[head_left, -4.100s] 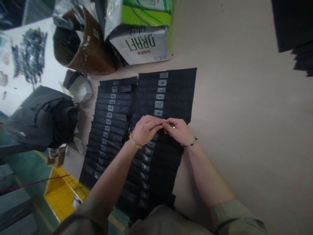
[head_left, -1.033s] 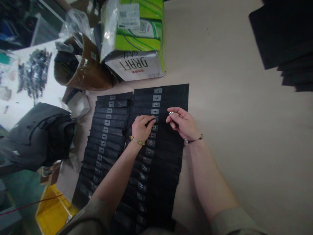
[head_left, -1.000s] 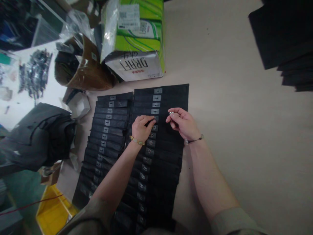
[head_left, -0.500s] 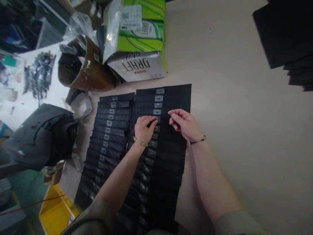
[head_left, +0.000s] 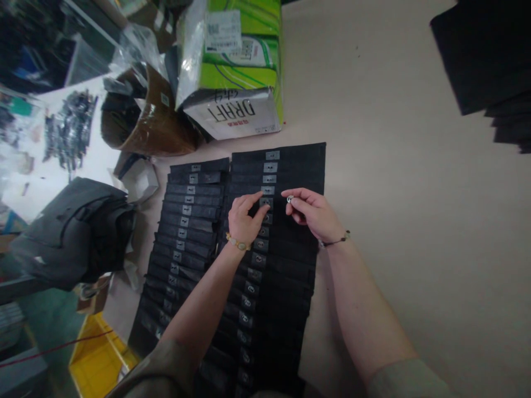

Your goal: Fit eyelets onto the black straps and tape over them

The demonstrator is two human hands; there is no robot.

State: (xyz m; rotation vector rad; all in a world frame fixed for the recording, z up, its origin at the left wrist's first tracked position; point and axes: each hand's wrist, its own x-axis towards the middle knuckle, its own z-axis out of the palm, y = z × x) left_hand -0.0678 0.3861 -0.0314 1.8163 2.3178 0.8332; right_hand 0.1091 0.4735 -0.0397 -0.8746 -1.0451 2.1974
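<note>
Between the thumb and fingers of my right hand (head_left: 309,210) is a small, round, silvery metal washer (head_left: 290,199), raised above the black fabric pieces. My left hand (head_left: 245,216) rests on the right-hand row of overlapping black fabric pieces (head_left: 296,171), its thumb and index fingertips apart beside a small grey patch (head_left: 266,203). A column of such patches runs down this row. The upper ones show small dark marks, while several lower ones carry round metal washers like the held one. To the left lies a second row of overlapping black pieces (head_left: 205,190) with grey patches.
Behind the rows stand a green and white carton (head_left: 238,108) and a brown open container (head_left: 160,124) with plastic in it. Dark folded fabric (head_left: 74,232) is piled at left, above a yellow bin (head_left: 97,351). More black pieces (head_left: 481,61) lie at the upper right.
My left thumb and index finger have moved apart over the patch. In my right hand the washer has come into clearer view at the fingertips.
</note>
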